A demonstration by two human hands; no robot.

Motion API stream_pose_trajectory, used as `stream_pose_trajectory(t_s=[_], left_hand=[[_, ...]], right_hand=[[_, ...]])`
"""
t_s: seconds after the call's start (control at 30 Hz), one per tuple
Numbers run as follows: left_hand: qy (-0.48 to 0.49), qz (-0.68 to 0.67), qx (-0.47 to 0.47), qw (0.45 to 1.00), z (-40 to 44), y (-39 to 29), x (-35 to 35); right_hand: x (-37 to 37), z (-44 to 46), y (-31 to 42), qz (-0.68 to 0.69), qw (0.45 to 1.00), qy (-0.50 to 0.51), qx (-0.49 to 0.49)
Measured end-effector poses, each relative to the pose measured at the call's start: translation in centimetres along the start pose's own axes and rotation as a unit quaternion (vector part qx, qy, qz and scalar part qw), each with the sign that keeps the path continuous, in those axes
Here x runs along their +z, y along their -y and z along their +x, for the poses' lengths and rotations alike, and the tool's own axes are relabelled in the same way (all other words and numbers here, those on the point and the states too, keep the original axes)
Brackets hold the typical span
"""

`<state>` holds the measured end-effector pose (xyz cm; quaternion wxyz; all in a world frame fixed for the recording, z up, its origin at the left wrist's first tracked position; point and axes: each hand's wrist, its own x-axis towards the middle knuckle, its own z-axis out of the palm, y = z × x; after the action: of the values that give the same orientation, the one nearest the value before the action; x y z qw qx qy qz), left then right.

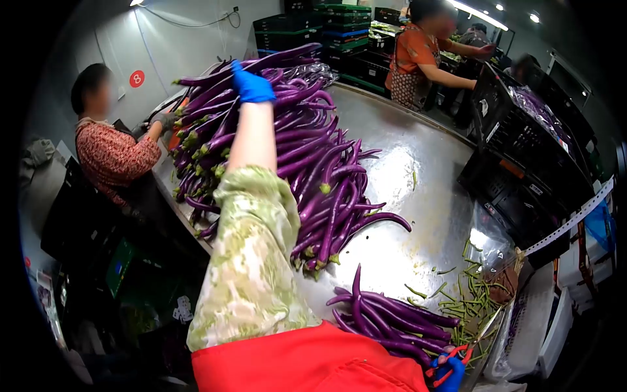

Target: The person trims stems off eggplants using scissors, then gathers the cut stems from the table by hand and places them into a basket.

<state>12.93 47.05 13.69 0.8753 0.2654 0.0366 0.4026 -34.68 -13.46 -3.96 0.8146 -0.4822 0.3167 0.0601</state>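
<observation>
A large heap of long purple eggplants (313,157) lies across the left part of the metal table. My left hand (253,85), in a blue glove, is stretched out to the far side of the heap, its fingers closed around an eggplant there; the fingertips are partly hidden. Close to my body lies a smaller bunch of eggplants (385,320), lined up side by side. At its right end my right hand (450,374), also blue-gloved, holds red-handled scissors (460,356), with the blades pointing up and right.
Cut green stems (467,304) are scattered on the metal table (418,242) at right. Black crates (522,117) stand stacked beyond the right edge. A co-worker (111,150) stands left, a gloved hand at the heap; another person (418,59) works behind. Stacked crates (287,32) stand at the back.
</observation>
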Motion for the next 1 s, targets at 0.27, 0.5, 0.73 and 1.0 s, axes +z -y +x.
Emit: stream_pose_trajectory(t_s=[0.27, 0.5, 0.73, 1.0], left_hand=[[0.005, 0.826, 0.142, 0.546, 5.8, -1.9, -3.5], [0.333, 0.051, -0.222, 0.915, -12.9, 1.4, 4.5], [0.745, 0.414, -0.321, 0.413, -48.0, 9.6, -5.8], [0.771, 0.491, -0.307, 0.264, -54.2, 20.6, -9.7]], right_hand=[[-0.9, 2.3, -1.8, 0.037, 0.994, 0.009, -0.103], [-3.8, -0.7, -3.0, 0.097, 0.974, -0.028, -0.201], [-6.4, -4.4, -6.8, 0.168, 0.949, -0.106, -0.246], [-6.5, -6.0, -9.7, 0.165, 0.951, -0.178, -0.193]])
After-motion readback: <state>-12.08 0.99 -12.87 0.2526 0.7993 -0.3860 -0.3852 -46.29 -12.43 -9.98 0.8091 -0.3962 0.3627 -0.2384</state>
